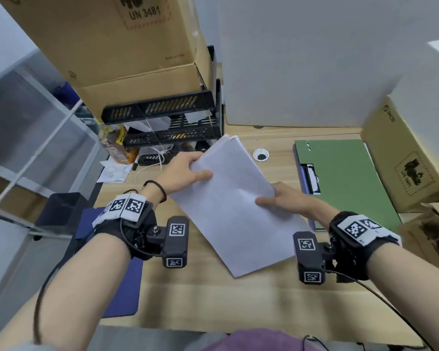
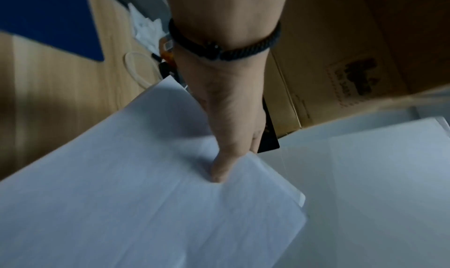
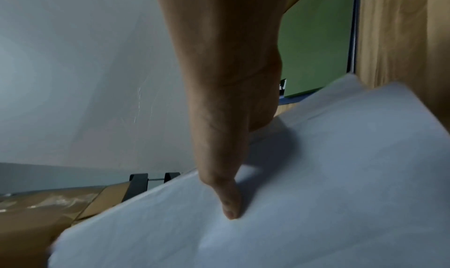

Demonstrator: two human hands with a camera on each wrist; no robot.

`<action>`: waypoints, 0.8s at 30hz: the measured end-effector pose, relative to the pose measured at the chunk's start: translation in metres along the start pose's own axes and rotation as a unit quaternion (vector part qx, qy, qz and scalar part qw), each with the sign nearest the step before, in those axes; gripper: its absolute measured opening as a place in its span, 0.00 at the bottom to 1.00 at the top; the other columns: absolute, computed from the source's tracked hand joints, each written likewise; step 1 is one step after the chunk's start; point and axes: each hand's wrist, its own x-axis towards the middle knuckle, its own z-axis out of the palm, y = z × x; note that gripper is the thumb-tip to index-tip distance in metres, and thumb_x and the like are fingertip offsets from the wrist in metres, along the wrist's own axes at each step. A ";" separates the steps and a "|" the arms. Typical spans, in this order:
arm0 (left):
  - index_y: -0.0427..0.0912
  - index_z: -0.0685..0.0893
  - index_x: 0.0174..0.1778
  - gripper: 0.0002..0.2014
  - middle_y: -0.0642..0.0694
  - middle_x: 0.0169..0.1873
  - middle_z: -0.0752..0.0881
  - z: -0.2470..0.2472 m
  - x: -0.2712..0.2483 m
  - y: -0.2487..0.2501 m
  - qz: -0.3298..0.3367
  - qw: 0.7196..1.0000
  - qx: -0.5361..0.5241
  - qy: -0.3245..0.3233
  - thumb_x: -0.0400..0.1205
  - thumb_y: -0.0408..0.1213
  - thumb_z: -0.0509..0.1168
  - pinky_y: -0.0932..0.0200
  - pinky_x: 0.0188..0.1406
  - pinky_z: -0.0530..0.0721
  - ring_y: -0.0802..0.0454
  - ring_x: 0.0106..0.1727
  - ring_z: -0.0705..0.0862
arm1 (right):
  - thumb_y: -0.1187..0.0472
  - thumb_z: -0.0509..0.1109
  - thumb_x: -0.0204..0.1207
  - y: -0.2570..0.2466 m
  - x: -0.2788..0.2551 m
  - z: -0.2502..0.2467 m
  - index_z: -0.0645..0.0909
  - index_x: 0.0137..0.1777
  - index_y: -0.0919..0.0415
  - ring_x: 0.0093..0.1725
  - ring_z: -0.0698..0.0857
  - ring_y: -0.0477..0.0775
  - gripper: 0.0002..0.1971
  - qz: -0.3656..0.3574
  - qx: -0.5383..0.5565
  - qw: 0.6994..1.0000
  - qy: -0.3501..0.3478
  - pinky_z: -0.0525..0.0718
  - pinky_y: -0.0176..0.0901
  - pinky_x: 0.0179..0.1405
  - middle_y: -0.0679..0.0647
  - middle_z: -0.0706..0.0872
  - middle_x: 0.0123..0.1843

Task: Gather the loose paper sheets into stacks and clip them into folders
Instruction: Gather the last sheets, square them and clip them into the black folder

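At the left edge of the frame, a dark blue folder (image 1: 122,282) lies on the wooden tabletop (image 1: 200,305). Right of it, the left hand (image 1: 183,173) pinches the upper left edge of the paper stack (image 1: 236,206), thumb on top, the other fingers hidden beneath. The stack sits mid-frame, tilted. The right hand (image 1: 287,198) has the same grip on the stack's right edge, thumb pressed on top. Further right an open green folder (image 1: 345,181) lies flat, its clip (image 1: 312,178) at its left side.

Both forearms reach forward — left hand (image 1: 185,171) and right hand (image 1: 287,198) each in a thumb-on-top pinching grip.
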 end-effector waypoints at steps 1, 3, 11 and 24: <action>0.45 0.86 0.50 0.07 0.49 0.47 0.89 0.001 0.001 0.000 -0.004 1.000 -0.020 -0.009 0.78 0.39 0.72 0.58 0.48 0.85 0.59 0.46 0.87 | 0.55 0.70 0.80 0.003 -0.003 -0.003 0.85 0.51 0.54 0.35 0.90 0.43 0.05 0.001 0.008 1.000 0.017 0.85 0.33 0.34 0.50 0.91 0.45; 0.48 0.85 0.51 0.06 0.56 0.46 0.87 0.000 0.001 -0.003 -0.006 0.999 -0.041 -0.017 0.79 0.38 0.70 0.65 0.42 0.82 0.67 0.43 0.85 | 0.53 0.73 0.78 0.009 -0.012 -0.012 0.86 0.52 0.55 0.41 0.90 0.47 0.08 0.001 0.021 0.999 0.046 0.87 0.35 0.38 0.51 0.91 0.48; 0.44 0.82 0.62 0.15 0.42 0.59 0.88 0.015 -0.031 -0.074 -0.194 0.947 -0.251 0.045 0.80 0.38 0.69 0.42 0.59 0.84 0.43 0.56 0.87 | 0.62 0.72 0.78 0.076 -0.030 0.000 0.80 0.68 0.60 0.52 0.91 0.50 0.18 0.060 0.217 0.969 0.105 0.86 0.38 0.49 0.53 0.92 0.56; 0.39 0.76 0.58 0.20 0.45 0.54 0.83 0.025 -0.032 -0.046 -0.112 0.854 -0.465 0.207 0.70 0.23 0.58 0.56 0.46 0.85 0.49 0.52 0.83 | 0.70 0.64 0.80 -0.004 0.007 -0.004 0.80 0.62 0.56 0.46 0.85 0.38 0.14 -0.059 0.217 0.927 0.301 0.81 0.23 0.37 0.41 0.87 0.51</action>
